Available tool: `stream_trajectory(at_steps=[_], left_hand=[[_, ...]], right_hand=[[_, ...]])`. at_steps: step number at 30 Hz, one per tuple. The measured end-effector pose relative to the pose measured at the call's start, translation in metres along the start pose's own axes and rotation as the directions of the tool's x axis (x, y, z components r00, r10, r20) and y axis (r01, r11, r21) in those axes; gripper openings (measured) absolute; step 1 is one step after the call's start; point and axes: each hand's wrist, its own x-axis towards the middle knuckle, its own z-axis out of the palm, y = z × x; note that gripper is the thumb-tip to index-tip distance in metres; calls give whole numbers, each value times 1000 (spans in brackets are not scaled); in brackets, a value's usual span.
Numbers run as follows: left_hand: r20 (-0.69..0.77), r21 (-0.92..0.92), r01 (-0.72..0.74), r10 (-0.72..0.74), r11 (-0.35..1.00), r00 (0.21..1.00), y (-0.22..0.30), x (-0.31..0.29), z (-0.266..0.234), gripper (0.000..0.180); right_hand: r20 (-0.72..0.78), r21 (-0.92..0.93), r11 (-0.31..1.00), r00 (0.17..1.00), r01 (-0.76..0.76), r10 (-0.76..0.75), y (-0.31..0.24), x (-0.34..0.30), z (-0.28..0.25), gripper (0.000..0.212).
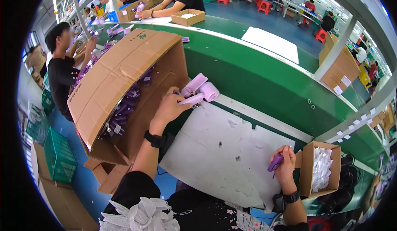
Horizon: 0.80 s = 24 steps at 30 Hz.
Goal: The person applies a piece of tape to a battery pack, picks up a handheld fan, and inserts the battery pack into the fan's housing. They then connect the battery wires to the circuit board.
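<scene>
My left hand (168, 107) reaches to the far left corner of the white work board, its fingers closed around a light purple plastic housing piece (192, 99). Touching that piece are other light purple parts, among them a round cup-shaped end (210, 92) and a handle-like shell (194, 84). My right hand (286, 164) is at the board's right edge, gripping a small dark purple part (275, 163) with a rounded body. Left of my left arm, a large tilted cardboard box (124, 71) holds many dark purple parts (128, 102) with white tabs.
A small cardboard box (304, 177) of white pieces (321, 169) stands right of the scuffed white board (223, 156). Beyond runs a green conveyor belt (264, 82) carrying a white sheet (271, 44). Co-workers (62, 65) sit to the left and across. Black cables (349, 177) lie right.
</scene>
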Motion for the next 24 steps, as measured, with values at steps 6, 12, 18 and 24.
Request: stream_trajectory(at_steps=[6, 12, 18, 24], left_hand=[[-218, 232, -350, 399, 908, 891, 20, 1, -8, 21], [-48, -233, -209, 203, 950, 978, 86, -25, -18, 14], [-111, -214, -676, 670, 705, 734, 155, -53, 7, 14], [156, -329, -696, 764, 638, 626, 172, -88, 35, 18]], right_hand=[[-29, -21, 1000, 999, -16, 15, -3, -2, -2, 25], [-20, 8, 1000, 1000, 22, -22, -5, -5, 1, 23], [73, -97, 995, 997, -34, 41, -23, -17, 1, 24], [202, 98, 934, 926, -344, 320, -20, -9, -8, 37]])
